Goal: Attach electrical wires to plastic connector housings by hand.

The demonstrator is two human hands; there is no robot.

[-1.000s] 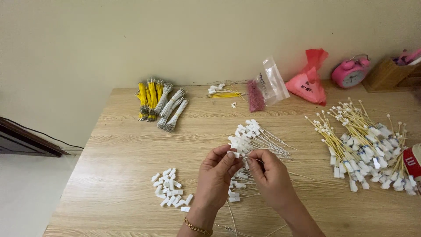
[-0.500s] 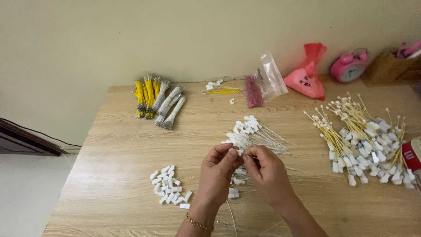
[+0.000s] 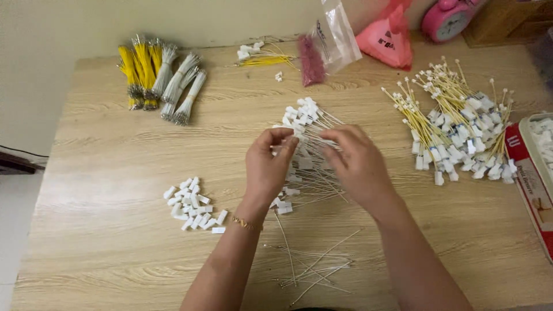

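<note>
Two hands [image 3: 314, 161] pinching white-tipped wires [image 3: 308, 124], red box [image 3: 527, 173] holding white connectors [image 3: 544, 135]

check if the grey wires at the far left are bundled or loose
Bundled: the grey wires lie in tied bunches beside the yellow bunches.

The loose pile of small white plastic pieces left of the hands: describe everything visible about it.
The pile of white plastic pieces is a loose scatter of small, blocky, rectangular connector-like housings, matte white and plastic-looking. None has a wire in it. They lie flat and jumbled, some touching, a few strays at the lower right edge. The pile rests on the wooden table, beside the left hand, which is not touching it.
</note>
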